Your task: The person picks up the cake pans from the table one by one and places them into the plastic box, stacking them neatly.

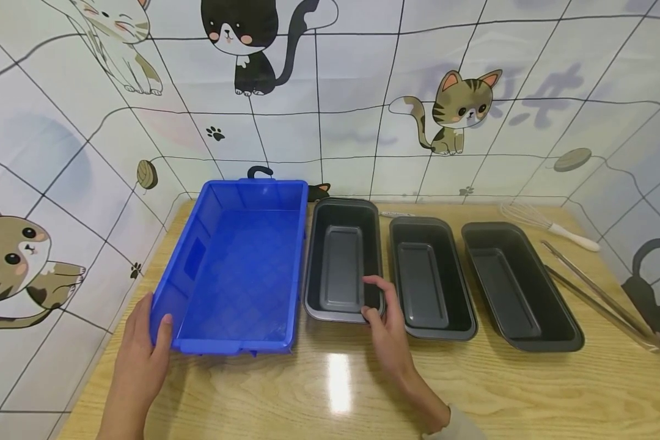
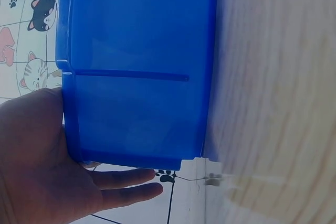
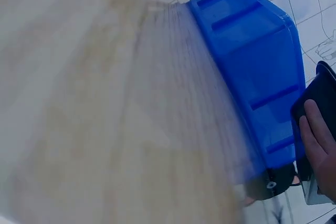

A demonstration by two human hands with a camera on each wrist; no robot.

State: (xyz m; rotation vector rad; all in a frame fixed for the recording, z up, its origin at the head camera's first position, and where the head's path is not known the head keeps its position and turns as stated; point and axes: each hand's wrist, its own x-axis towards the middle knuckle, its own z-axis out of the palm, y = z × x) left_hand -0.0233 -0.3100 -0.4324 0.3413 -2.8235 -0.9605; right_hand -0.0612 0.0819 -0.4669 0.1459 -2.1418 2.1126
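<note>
A blue plastic bin (image 1: 236,275) stands at the left of the table. My left hand (image 1: 142,357) is at its front left corner, thumb at the rim and fingers round the side. In the left wrist view the palm lies against the bin's corner (image 2: 136,114). To the bin's right is a dark loaf pan (image 1: 342,263), its inside bare. My right hand (image 1: 387,336) grips that pan's front right corner, index finger and thumb curled at the rim. The right wrist view shows fingers (image 3: 317,132) on the pan's outer wall; the rest of that hand is cut off.
Two more dark loaf pans, a middle one (image 1: 423,281) and a right one (image 1: 511,281), stand farther right. Metal tongs (image 1: 599,293) lie beside the last pan. Behind them lies a whisk (image 1: 555,229) with a white handle. A cat-patterned wall covering (image 1: 352,134) surrounds the wooden table (image 1: 286,397).
</note>
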